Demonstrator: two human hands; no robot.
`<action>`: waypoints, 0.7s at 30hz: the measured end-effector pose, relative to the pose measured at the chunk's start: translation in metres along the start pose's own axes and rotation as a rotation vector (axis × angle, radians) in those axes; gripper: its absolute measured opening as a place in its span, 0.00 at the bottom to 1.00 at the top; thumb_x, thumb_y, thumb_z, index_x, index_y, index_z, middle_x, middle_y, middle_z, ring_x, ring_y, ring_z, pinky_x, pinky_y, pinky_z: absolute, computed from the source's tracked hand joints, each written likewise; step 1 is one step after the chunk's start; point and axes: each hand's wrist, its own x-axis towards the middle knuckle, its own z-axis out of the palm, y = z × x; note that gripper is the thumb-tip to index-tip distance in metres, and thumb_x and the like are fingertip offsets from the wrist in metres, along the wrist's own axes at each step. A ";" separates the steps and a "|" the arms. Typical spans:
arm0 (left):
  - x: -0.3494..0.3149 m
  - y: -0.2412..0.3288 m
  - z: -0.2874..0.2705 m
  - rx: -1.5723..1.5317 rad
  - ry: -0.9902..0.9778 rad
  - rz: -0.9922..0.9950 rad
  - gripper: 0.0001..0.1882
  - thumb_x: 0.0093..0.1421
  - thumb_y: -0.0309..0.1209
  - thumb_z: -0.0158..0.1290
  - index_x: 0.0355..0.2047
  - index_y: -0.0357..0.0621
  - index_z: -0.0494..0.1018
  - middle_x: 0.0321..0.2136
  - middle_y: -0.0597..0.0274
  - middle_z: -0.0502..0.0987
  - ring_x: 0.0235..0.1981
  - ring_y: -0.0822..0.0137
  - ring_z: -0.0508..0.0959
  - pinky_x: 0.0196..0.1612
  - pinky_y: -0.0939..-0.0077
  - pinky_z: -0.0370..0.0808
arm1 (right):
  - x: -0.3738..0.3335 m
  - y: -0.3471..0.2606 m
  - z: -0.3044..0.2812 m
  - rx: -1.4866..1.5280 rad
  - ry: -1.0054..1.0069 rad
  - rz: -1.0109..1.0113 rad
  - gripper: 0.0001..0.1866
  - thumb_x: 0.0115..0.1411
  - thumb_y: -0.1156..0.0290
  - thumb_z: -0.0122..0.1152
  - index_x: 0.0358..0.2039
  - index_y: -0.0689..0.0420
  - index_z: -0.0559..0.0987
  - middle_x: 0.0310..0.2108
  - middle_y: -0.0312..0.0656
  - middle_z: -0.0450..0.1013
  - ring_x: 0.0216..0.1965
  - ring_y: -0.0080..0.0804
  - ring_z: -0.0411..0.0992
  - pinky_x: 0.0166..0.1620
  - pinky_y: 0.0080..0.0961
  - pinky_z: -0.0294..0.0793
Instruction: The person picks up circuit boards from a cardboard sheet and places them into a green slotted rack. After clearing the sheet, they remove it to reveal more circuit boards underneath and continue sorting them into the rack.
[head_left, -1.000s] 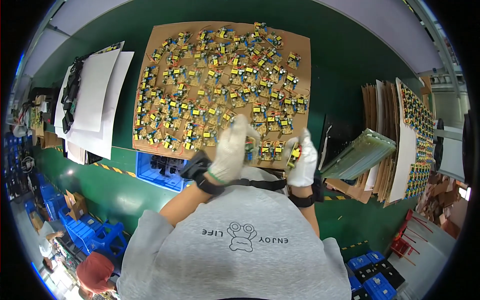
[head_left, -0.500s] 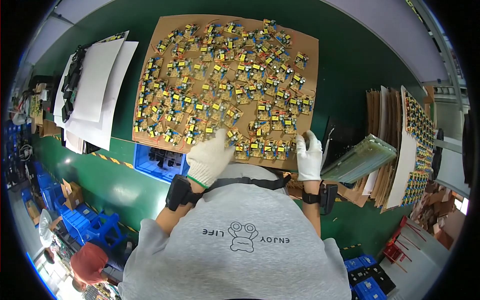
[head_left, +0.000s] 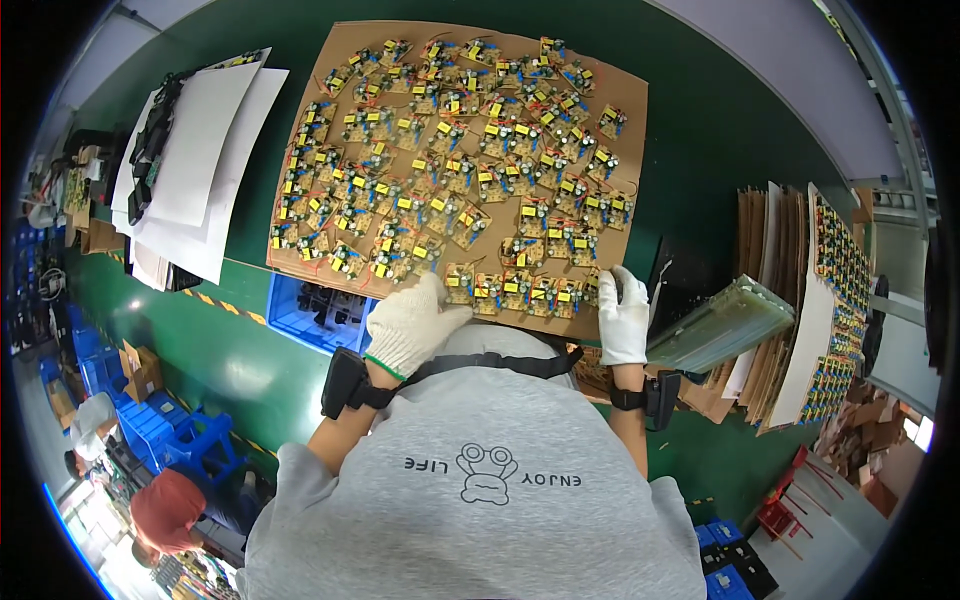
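Many small circuit boards [head_left: 517,290], with yellow blocks, blue parts and red wires, cover a brown cardboard sheet [head_left: 600,85] in front of me. My left hand [head_left: 410,325], in a knitted white glove, is at the sheet's near edge, thumb and fingers apart, beside the left end of the nearest row. A single board [head_left: 460,283] sits just past its fingertips. At the right end of that row is my right hand [head_left: 624,318], in a smoother white glove. Its thumb is apart from its fingers and close to the last board; contact there is hard to make out.
White sheets [head_left: 205,150] with black parts on them lie left on the green table [head_left: 690,130]. A blue bin [head_left: 310,318] stands below the cardboard. To the right are a stack of translucent greenish sheets [head_left: 725,325], upright cardboard [head_left: 770,300] and a board-covered panel [head_left: 835,300].
My left hand has drawn back slightly from the boards, uncovering one that now stands at the left end of the near row. My right hand stays at the row's right end. The view has shifted slightly.
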 end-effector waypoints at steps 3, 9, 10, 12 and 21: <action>0.002 0.005 -0.001 0.038 -0.008 -0.034 0.26 0.48 0.55 0.57 0.32 0.43 0.72 0.22 0.53 0.77 0.27 0.51 0.79 0.30 0.60 0.74 | -0.003 -0.013 -0.006 0.083 -0.045 0.057 0.19 0.62 0.62 0.56 0.44 0.66 0.75 0.38 0.48 0.71 0.38 0.38 0.73 0.42 0.31 0.72; 0.000 0.006 -0.013 -0.010 -0.044 -0.013 0.30 0.45 0.56 0.60 0.36 0.43 0.69 0.24 0.54 0.77 0.28 0.53 0.79 0.31 0.61 0.73 | -0.021 -0.008 -0.020 -0.105 -0.323 -0.046 0.55 0.34 0.57 0.79 0.60 0.62 0.58 0.48 0.51 0.63 0.42 0.40 0.69 0.43 0.31 0.72; 0.001 0.008 -0.012 -0.008 -0.045 -0.010 0.30 0.45 0.56 0.60 0.36 0.43 0.69 0.24 0.54 0.77 0.28 0.53 0.79 0.31 0.61 0.73 | -0.022 -0.010 -0.017 -0.104 -0.320 -0.044 0.55 0.34 0.57 0.79 0.60 0.62 0.58 0.48 0.51 0.63 0.42 0.40 0.69 0.43 0.31 0.72; 0.004 0.014 -0.009 0.140 -0.078 -0.011 0.31 0.45 0.56 0.61 0.38 0.44 0.69 0.26 0.53 0.77 0.30 0.52 0.79 0.32 0.61 0.74 | -0.024 -0.010 -0.009 -0.158 -0.254 -0.088 0.55 0.34 0.58 0.80 0.59 0.63 0.58 0.46 0.53 0.63 0.43 0.46 0.68 0.45 0.33 0.72; 0.013 0.004 -0.003 0.043 0.034 -0.030 0.33 0.47 0.53 0.61 0.46 0.44 0.68 0.32 0.54 0.79 0.33 0.51 0.80 0.36 0.61 0.74 | -0.016 -0.009 -0.001 -0.102 -0.208 -0.060 0.50 0.36 0.58 0.79 0.56 0.61 0.62 0.41 0.51 0.66 0.40 0.45 0.70 0.40 0.35 0.73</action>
